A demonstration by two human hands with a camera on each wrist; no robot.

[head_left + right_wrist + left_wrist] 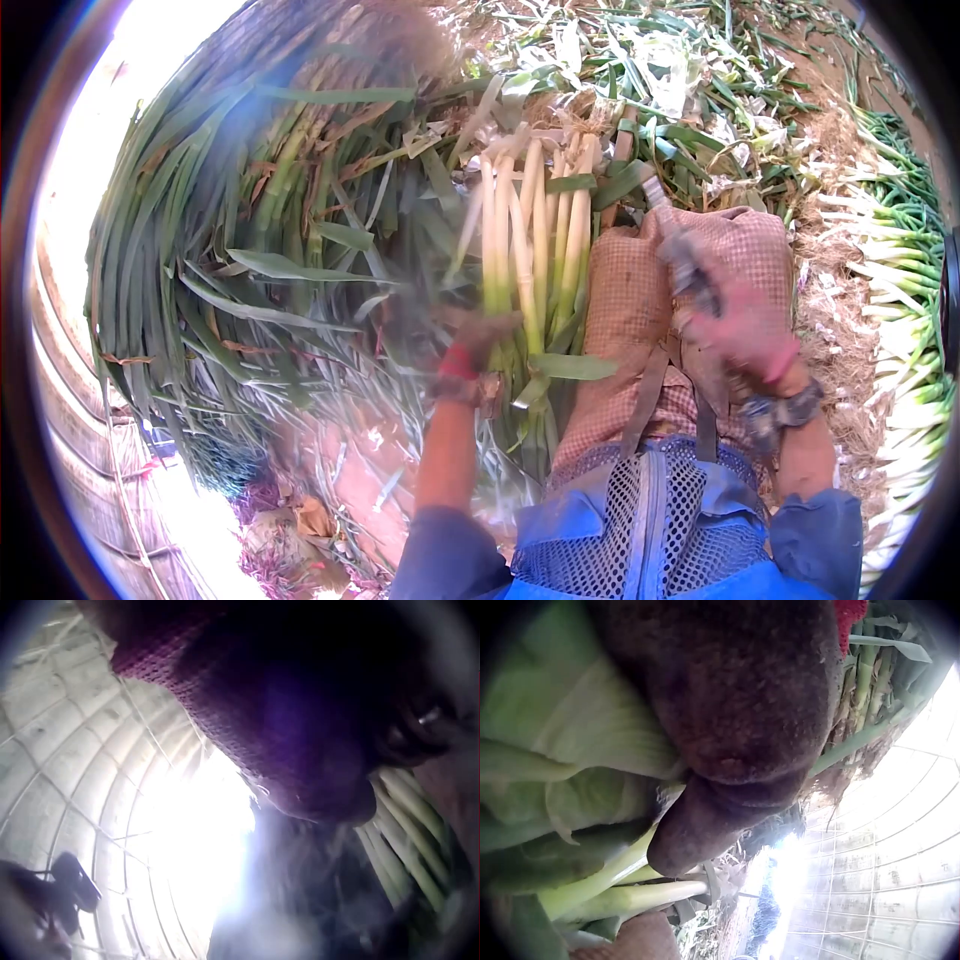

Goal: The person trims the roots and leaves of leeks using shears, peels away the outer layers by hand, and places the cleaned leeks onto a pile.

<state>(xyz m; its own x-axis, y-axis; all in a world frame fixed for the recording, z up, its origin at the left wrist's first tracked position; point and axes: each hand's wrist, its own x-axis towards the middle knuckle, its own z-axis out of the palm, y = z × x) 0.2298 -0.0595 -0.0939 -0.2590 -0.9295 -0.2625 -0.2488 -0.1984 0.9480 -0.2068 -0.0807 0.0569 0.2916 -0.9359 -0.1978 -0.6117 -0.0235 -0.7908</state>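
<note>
A row of leeks (540, 230), white ends away from the person, lies just left of the lap. The gloved left hand (478, 340), blurred in the head view, is at their green parts; in the left wrist view the glove (735, 742) curls against broad leaves (577, 742), with pale stalks (637, 896) below. Over the right thigh, the right hand (740, 320) in a pinkish glove grips a dark, long tool (685, 265), blurred, its tip pointing up and left. The right wrist view shows the glove (277, 727) dark, its fingers mostly hidden in shadow.
A large heap of long-leaved leeks (230, 230) fills the left side. Trimmed leaves and peelings (660, 70) lie along the top. A long row of cleaned leeks (900, 350) runs down the right edge. A ribbed, pale wall (855, 877) stands beyond.
</note>
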